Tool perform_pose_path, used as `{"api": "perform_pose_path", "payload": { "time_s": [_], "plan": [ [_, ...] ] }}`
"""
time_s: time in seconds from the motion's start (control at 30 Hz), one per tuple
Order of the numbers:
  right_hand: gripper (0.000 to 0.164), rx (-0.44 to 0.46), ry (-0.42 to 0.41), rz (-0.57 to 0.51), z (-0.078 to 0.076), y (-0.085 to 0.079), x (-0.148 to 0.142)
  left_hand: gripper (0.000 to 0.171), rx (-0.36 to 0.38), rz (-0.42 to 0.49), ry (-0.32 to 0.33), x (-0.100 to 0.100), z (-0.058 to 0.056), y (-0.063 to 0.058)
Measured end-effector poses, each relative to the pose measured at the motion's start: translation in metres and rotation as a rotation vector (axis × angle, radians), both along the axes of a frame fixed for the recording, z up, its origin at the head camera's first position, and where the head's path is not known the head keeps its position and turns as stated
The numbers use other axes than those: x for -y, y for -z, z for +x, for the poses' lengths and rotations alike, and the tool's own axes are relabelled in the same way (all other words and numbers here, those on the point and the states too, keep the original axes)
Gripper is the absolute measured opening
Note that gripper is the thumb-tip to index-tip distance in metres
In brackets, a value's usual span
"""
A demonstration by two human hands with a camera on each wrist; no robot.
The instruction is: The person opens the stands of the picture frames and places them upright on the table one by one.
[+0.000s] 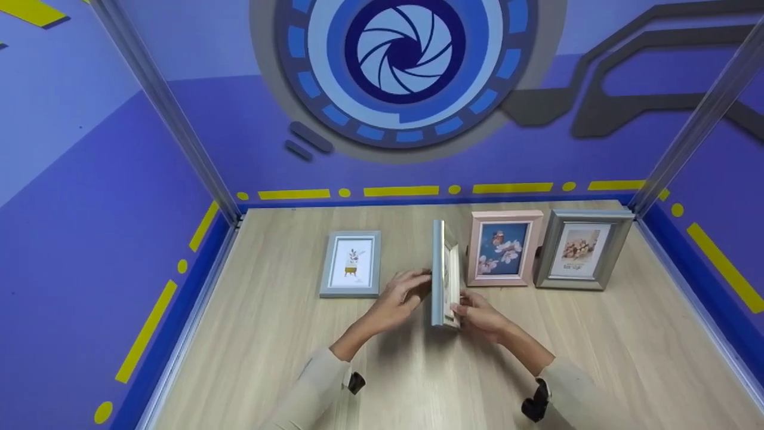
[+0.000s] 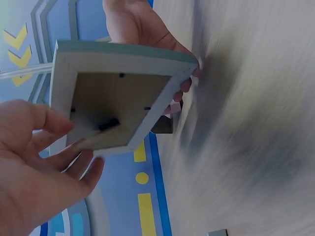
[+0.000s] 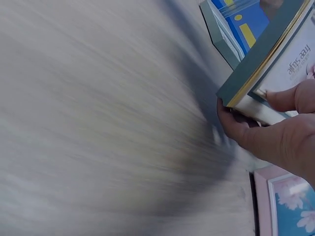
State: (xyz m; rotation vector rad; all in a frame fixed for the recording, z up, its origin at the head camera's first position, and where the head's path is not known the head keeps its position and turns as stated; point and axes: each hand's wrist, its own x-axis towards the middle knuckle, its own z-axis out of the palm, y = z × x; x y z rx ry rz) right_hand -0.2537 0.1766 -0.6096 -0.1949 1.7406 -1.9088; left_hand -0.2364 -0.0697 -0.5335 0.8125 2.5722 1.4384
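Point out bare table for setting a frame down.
Bare table: between left wall and left frame, and in front of the grey frame toward the right wall. Crowded: around the held frame, with the pink frame close by.

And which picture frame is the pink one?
The pink frame, second from the right, with blossoms in its picture. The far-left frame and held frame show blue-grey edges; the far-right frame looks greyish.
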Motion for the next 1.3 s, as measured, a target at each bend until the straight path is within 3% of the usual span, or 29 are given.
{"api": "perform_pose_path", "payload": {
  "time_s": [0.1, 0.27, 0.4, 0.53, 0.8, 0.97, 1.17, 1.3],
  "plan": [
    [0.048, -0.033, 0.097, 0.096, 0.000, -0.002, 0.007, 0.038, -0.036, 0.016, -0.062, -0.003, 0.001, -0.001],
    [0.046, -0.125, 0.275, 0.302, 0.000, -0.008, 0.016, 0.048, -0.050, 0.023, -0.199, -0.001, 0.001, 0.002],
    [0.047, -0.211, 0.353, 0.382, -0.002, -0.010, 0.019, 0.050, -0.094, 0.003, -0.278, 0.006, -0.001, 0.009],
    [0.046, -0.276, 0.392, 0.397, -0.006, -0.009, 0.020, 0.043, -0.113, -0.023, -0.333, 0.013, -0.001, 0.016],
    [0.039, -0.395, 0.452, 0.430, -0.016, -0.009, 0.025, 0.048, -0.034, -0.056, -0.436, 0.021, -0.007, 0.028],
    [0.040, -0.453, 0.535, 0.408, -0.023, -0.012, 0.031, 0.047, 0.002, -0.002, -0.516, 0.022, -0.021, 0.037],
    [0.038, -0.566, 0.606, 0.409, -0.030, -0.012, 0.040, 0.042, -0.055, 0.047, -0.584, 0.018, -0.041, 0.055],
    [0.039, -0.592, 0.622, 0.396, -0.030, -0.006, 0.042, 0.036, -0.067, 0.082, -0.596, 0.013, -0.051, 0.064]
  ]
}}
